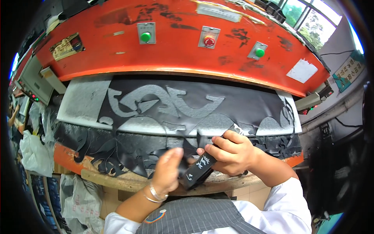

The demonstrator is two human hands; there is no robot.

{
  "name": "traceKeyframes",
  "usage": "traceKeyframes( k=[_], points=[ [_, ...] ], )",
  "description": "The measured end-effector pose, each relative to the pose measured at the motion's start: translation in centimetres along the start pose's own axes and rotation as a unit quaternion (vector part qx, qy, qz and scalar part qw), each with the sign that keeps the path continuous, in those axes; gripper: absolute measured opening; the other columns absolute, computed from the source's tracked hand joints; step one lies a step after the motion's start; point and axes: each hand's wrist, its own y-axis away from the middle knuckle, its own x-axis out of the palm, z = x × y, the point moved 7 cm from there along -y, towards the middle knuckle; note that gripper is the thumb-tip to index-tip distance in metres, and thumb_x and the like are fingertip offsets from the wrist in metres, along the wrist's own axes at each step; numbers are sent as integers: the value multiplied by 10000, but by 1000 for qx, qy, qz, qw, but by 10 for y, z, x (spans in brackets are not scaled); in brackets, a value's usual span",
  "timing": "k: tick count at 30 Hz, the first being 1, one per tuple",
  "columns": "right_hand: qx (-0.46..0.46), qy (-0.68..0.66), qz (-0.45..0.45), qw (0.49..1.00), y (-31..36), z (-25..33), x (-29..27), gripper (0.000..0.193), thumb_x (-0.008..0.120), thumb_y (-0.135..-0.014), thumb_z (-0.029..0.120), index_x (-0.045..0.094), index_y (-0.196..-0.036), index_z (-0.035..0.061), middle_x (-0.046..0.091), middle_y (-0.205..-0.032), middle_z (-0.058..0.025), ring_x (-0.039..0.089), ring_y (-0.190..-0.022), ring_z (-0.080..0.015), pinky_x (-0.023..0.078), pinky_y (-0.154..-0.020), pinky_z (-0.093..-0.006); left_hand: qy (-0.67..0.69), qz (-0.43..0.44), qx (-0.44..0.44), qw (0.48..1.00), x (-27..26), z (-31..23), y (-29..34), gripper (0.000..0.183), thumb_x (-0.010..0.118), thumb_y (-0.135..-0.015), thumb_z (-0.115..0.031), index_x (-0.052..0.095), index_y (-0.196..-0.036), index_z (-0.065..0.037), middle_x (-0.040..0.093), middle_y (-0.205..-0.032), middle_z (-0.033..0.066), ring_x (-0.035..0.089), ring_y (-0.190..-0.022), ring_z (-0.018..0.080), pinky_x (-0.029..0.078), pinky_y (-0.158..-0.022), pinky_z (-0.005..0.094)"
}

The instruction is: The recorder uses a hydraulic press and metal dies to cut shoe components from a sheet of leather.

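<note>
Head view: black block (pixel 200 167) with white handwritten marks sits between the two hands, above the front edge of the wood-rimmed tabletop (pixel 117 183), close to the wearer's apron (pixel 194 215). It is tilted, lower end toward the left hand, upper end toward the right.

Right hand (pixel 237 153): closed on the block, gripping its upper part from the right, fingers bent over it, the far end showing past the knuckles. Left hand (pixel 167 168): just left of the block's lower end, thumb upward, motion-blurred; cannot tell whether it touches or grips anything. Bracelets (pixel 155 194) on that wrist.

Beyond the hands: pale board (pixel 83 100) carrying a black sheet (pixel 253 102) with curved openings that show grey beneath. Between board and wooden edge, black offcuts (pixel 107 147) lie tangled, some near the left forearm.

Behind the board: red machine beam (pixel 175 54), paint worn, bearing two green buttons (pixel 145 37) and one red button (pixel 209 41) between them. Far left: white plastic bag (pixel 37 152).
</note>
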Motion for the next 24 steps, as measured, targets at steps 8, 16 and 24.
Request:
traceKeyframes(
  k=[8, 16, 24],
  points=[
    [468, -78, 117, 873, 104, -134, 48, 201, 624, -816, 228, 691, -694, 83, 578, -809, -91, 601, -754, -292, 504, -696, -404, -495, -243, 98, 828, -241, -112, 42, 280, 517, -988, -285, 598, -964, -18, 619, -831, 138, 596, -728, 291, 491, -656, 420],
    [666, -67, 261, 695, 191, -210, 123, 306, 529, -843, 287, 747, -833, 73, 640, -1009, -177, 612, -996, -367, 493, -878, -440, -673, -123, 260, 681, -67, -154, -47, 367, 720, -816, -194, 641, -1103, 22, 648, -1123, 181, 616, -1062, 328, 457, -951, 375],
    [690, -103, 271, 663, 176, -205, 142, 315, 544, -863, 313, 750, -907, 79, 661, -1057, -160, 602, -1069, -342, 494, -893, -447, -688, -26, 266, 674, -35, -80, -175, 353, 783, -716, -128, 703, -1042, -19, 622, -965, 116, 575, -980, 297, 456, -882, 359]
  ],
)
